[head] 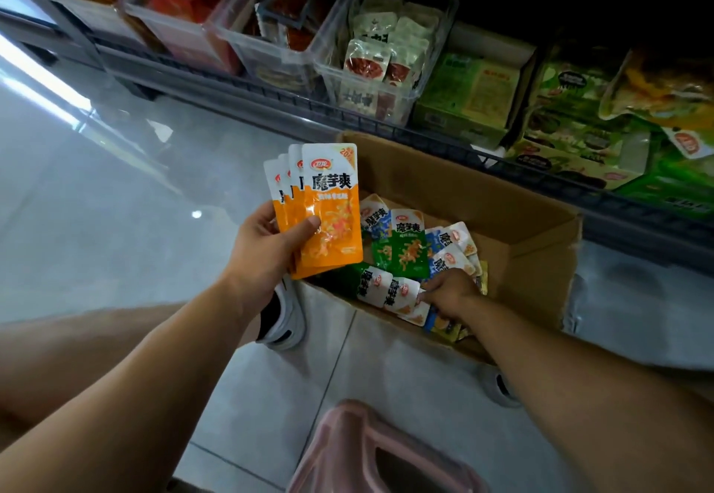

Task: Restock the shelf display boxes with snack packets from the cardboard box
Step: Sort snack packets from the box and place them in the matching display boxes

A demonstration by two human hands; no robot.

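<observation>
Orange packets: fan of several, upright, long axes vertical, logo ends up; clamped between thumb and curled fingers of left hand, above near-left corner of cardboard box. Right hand: down among loose packets in box, fingers bent, grip not discernible. Box open-topped on grey tiled floor, against shelf rail below clear display boxes. Open floor leftward.

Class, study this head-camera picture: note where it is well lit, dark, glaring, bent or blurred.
In the head view: the orange packets in the left hand are sharp and well lit; the shelf goes near black at upper right; white glare streaks the floor at far left; the shelf rail bows slightly from wide-angle distortion; the pink object at bottom is blurred.
</observation>
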